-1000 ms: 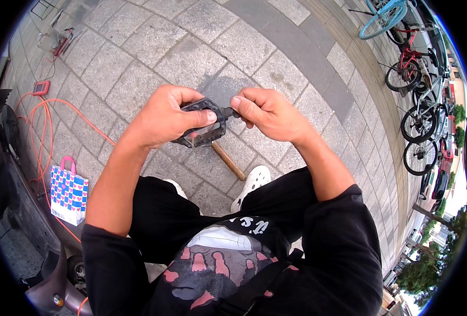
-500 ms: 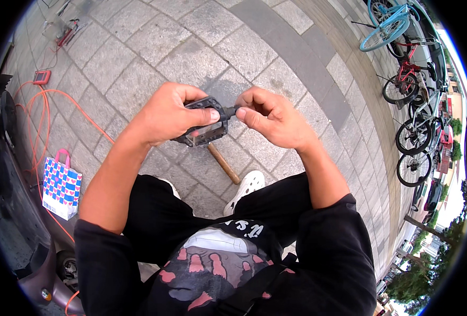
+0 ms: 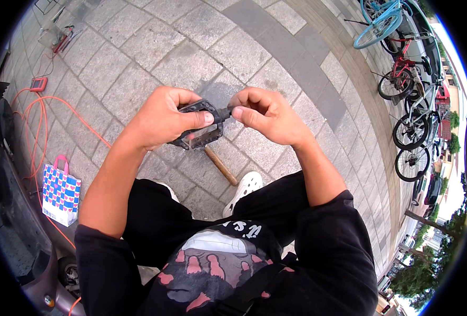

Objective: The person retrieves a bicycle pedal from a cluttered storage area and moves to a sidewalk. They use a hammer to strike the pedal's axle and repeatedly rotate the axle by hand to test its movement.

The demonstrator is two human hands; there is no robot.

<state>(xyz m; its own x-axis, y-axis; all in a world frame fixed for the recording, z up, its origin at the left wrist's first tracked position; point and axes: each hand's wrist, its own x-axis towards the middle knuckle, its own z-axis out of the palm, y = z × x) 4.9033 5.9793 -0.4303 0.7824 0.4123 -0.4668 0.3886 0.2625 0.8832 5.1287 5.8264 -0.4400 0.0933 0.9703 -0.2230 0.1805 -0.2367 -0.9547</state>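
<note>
A black bicycle pedal (image 3: 208, 138) is held up in front of me, over the paving. My left hand (image 3: 166, 117) is closed round its body, with the thumb lying across the top of the frame. The pedal's axle end points right, where my right hand (image 3: 267, 116) pinches its tip between thumb and fingers. Those fingertips partly hide the axle end. On the ground below the pedal lies a wooden handle (image 3: 221, 166); its far end is hidden behind the pedal.
An orange cable (image 3: 78, 112) loops at the left near a red handheld device (image 3: 38, 84). A checked paper bag (image 3: 60, 194) stands beside a dark vehicle (image 3: 20, 237). Tools (image 3: 64, 40) lie far left. Parked bicycles (image 3: 411, 131) line the right.
The hands and pedal stay nearly in place, the right hand shifting slightly left with the axle end. The surroundings have slid a little as the view turned.
</note>
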